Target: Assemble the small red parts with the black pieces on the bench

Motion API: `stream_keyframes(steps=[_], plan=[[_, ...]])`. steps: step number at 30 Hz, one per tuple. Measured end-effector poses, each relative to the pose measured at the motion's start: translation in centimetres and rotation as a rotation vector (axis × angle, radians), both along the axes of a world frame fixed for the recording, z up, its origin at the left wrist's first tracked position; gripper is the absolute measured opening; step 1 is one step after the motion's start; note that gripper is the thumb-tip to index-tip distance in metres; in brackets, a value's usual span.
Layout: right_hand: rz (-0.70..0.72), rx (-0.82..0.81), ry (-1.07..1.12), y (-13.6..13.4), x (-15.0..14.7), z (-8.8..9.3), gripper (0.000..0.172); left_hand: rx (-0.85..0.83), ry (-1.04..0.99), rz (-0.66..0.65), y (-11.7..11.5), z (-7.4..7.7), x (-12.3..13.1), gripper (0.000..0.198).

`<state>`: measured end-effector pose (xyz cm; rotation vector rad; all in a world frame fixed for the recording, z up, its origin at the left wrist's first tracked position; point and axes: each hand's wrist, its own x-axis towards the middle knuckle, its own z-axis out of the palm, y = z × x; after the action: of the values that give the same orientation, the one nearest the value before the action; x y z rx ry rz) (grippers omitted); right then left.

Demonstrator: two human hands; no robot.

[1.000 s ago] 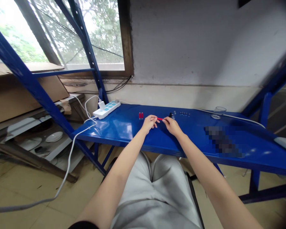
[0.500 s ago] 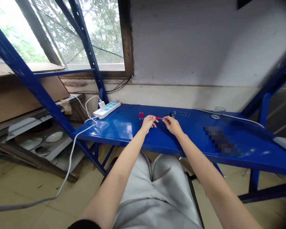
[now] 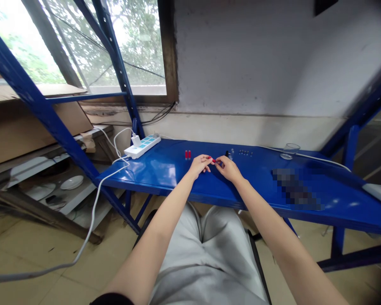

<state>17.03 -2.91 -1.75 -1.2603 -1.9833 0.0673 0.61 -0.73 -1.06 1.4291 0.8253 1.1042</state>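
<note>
- Half a second ago the red piece (image 3: 212,160) lay nearly level between our hands, with a thin greyish length showing towards the right; now it slants, less of it shows, and we no longer make out that length.
- Our left hand (image 3: 199,165) has stayed almost in place, its grip pinching the red piece between thumb and fingers, just above the counter (image 3: 155,165).
- Our right hand (image 3: 228,168) has come in closer, fingertips at the piece's right end; we cannot tell whether that grip pinches anything.
- We judge this to be close work on that end, with the left hand steadying.
- Unmoved beyond our hands: two red tubes (image 3: 189,155) to the left, a black item (image 3: 227,153) and a row of small bits (image 3: 246,153) to the right.
</note>
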Motion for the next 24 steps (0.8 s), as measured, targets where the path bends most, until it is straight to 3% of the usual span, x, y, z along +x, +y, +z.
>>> stream_keyframes(steps=[2,6,11,18,24], plan=[[0.003,0.004,-0.020,-0.1,0.0,0.1,0.019,0.018,0.007,0.003,0.0,0.0,0.0,0.029],[-0.032,-0.026,-0.057,-0.2,0.1,0.3,0.013,0.071,-0.037,0.131,0.1,0.0,-0.1,0.026],[-0.191,-0.183,-0.028,0.2,1.4,0.2,0.010,0.082,-0.060,0.273,0.2,0.2,-0.1,0.025],[-0.534,-0.292,0.094,0.5,3.8,0.4,0.015,0.074,0.000,0.252,0.0,0.2,0.2,0.023],[-0.626,-0.305,0.075,1.4,4.3,-0.4,0.014,0.076,0.029,0.230,-0.2,0.3,0.2,0.023]])
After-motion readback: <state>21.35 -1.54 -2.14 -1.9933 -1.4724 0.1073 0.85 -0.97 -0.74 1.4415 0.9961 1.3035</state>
